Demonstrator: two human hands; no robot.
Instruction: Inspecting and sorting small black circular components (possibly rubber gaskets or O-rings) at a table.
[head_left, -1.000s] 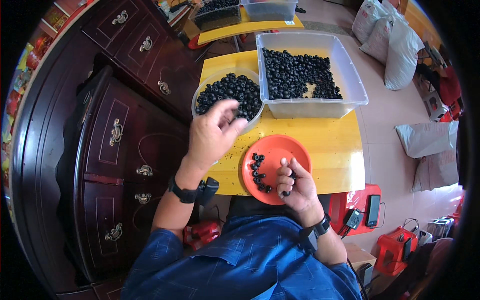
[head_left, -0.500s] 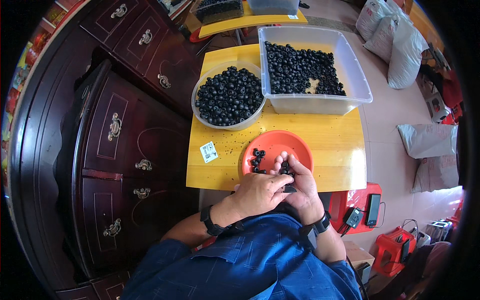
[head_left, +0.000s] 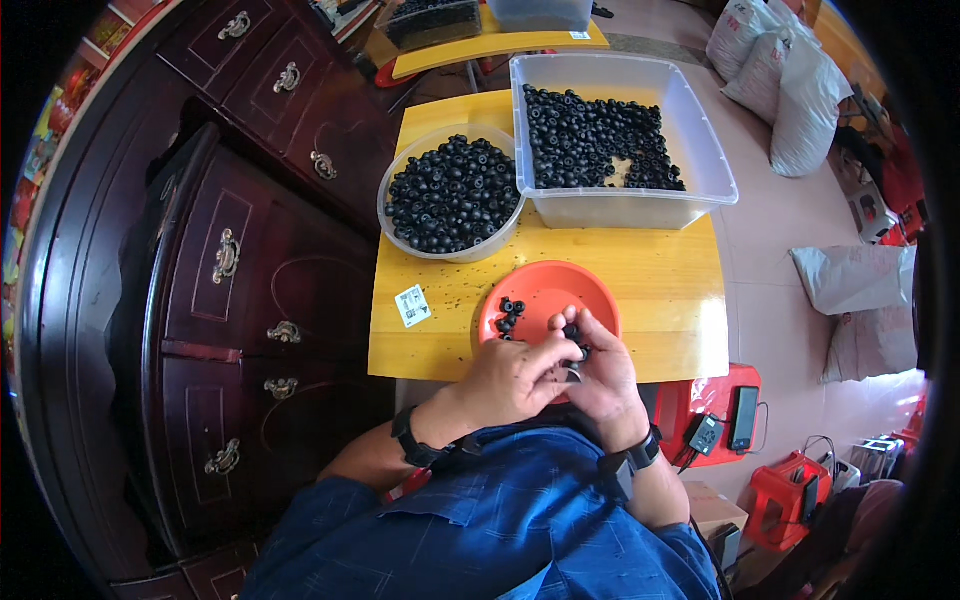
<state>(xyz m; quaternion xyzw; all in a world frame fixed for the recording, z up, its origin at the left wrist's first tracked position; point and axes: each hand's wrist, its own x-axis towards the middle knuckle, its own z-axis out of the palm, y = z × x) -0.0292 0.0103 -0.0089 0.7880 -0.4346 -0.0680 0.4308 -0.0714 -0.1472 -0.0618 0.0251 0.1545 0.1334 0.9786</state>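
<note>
My right hand [head_left: 607, 385] is palm up with its fingers curled round several small black ring-shaped parts [head_left: 572, 332]. My left hand [head_left: 515, 378] reaches across, its thumb and fingers pinched together against the parts at the right palm. A thin, shiny blade-like piece [head_left: 573, 376] shows between the hands; which one grips it I cannot tell. Both hands are over the near edge of a round orange-red plate [head_left: 545, 280]. A few more black parts [head_left: 510, 312] lie on the plate's left side, partly hidden behind the left hand.
Beyond the plate, a round clear tub [head_left: 395, 235] and a large clear bin [head_left: 640, 210] hold many black parts on the yellow table [head_left: 660, 310]. A white label [head_left: 412, 306] lies at left. Dark wooden drawers [head_left: 240, 330] line the left; a red stool [head_left: 720, 460] is at right.
My left fingers have shifted slightly at the right palm, and the blade-like piece now catches light where it looked dark. The whole view has moved a little.
</note>
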